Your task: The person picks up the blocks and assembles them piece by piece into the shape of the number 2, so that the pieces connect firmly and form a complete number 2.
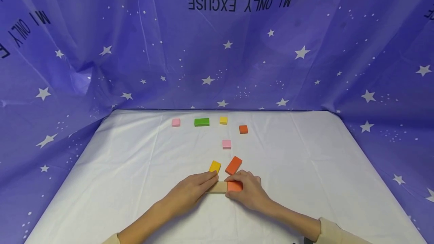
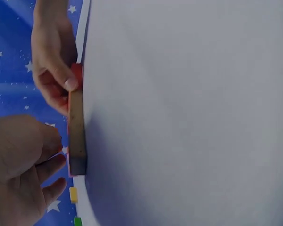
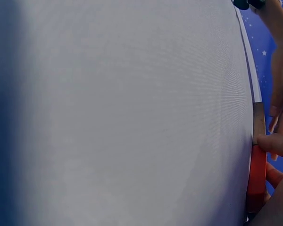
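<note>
Free wooden-block end, wrist views only

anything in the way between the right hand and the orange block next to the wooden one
Nothing visible: the right hand already grips that orange block. The wooden block meets its left end, and another orange block lies farther out, not between them.

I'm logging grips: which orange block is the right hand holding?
The orange block set end to end with the wooden block; the other two orange blocks lie apart from it, farther off.
</note>
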